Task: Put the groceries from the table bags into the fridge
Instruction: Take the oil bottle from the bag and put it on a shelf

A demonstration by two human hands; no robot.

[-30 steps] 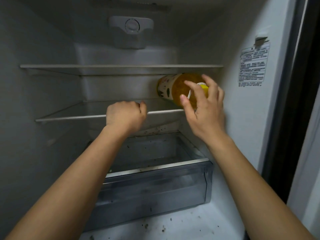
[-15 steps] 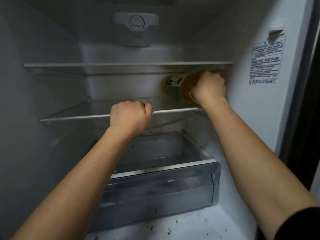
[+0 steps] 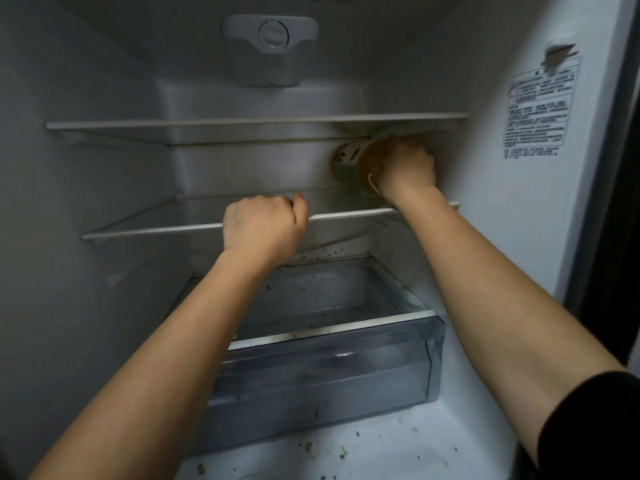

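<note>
Inside the fridge (image 3: pixel 502 244) a bottle (image 3: pixel 351 164) of orange drink lies on its side on the lower shelf (image 3: pixel 156 231), at that shelf's right rear corner. Its base points to the back wall and its cap end to the front. The right hand (image 3: pixel 407 169) covers the cap end, fingers curled round it. The bottle's upper side comes close under the upper shelf (image 3: pixel 207 125), which lies above the lower shelf, so little room shows over it. The right wall stands just beside the hand.

The left hand (image 3: pixel 261 230) sits at the front edge of the lower shelf, near its middle, with the fingers drawn together in a fist. Whether they clasp the edge cannot be told, as the back of the hand hides them.

To the left of the bottle the lower shelf lies bare from front edge to back wall. Below the lower shelf a clear drawer (image 3: pixel 329 379) is pulled forward, its white front rim well out past the shelf's edge. Dark specks dot the floor in front of it. High above the lower shelf, a dial housing (image 3: pixel 272 46) hangs from the back wall.
</note>
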